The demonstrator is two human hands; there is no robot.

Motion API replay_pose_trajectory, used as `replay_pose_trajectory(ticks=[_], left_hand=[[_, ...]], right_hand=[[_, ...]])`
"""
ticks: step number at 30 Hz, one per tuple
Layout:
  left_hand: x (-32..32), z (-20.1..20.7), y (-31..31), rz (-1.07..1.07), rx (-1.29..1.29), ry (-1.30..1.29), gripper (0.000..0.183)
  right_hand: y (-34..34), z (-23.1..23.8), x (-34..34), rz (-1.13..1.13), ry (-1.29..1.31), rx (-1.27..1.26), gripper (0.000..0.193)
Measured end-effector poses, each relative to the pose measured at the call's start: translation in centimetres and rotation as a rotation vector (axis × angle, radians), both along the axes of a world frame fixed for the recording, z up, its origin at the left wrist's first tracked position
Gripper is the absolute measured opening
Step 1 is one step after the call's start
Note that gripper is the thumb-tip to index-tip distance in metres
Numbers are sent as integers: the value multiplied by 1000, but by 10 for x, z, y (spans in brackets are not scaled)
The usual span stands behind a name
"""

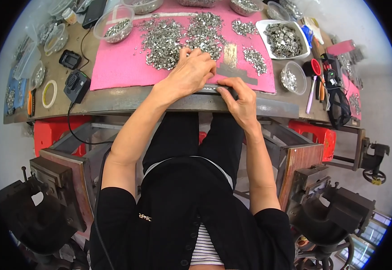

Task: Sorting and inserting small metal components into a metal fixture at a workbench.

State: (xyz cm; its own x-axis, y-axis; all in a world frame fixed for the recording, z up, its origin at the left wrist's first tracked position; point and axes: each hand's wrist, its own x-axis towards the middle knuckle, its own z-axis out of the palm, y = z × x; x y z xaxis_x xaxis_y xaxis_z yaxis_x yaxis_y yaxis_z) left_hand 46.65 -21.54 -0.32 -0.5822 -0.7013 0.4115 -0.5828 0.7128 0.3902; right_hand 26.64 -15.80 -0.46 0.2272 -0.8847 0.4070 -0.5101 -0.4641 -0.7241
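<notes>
My left hand (191,69) reaches over the near edge of a loose heap of small shiny metal pieces (162,38). Its fingers are bent down at the heap, and the fingertips are partly hidden, so whatever they pinch cannot be made out. By the front edge of the table, my right hand (240,99) has its thumb and forefinger closed on the end of a narrow metal bar (209,88). Small bright bits show along that bar. A flat grey metal plate (238,73) lies on the pink mat (115,67) just beyond my right hand.
A white tray (262,33) of metal pieces stands at the right, with a round clear tub (293,78) nearer. Another clear tub (98,31) sits at left. A black charger (76,85) with a cable and a tape roll (48,94) lie farther left. Vises (335,211) flank me.
</notes>
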Motion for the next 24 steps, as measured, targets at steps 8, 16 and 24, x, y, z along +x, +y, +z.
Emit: replay_pose_trajectory(ticks=[8, 16, 24], left_hand=[[3, 9, 40, 108, 214, 444, 7], [-6, -9, 48, 170, 108, 408, 9], [-5, -5, 53, 108, 58, 374, 21]], right_hand=[[-2, -5, 3, 28, 85, -156, 19], [2, -15, -1, -61, -224, 116, 17], [-1, -13, -3, -26, -198, 88, 11]])
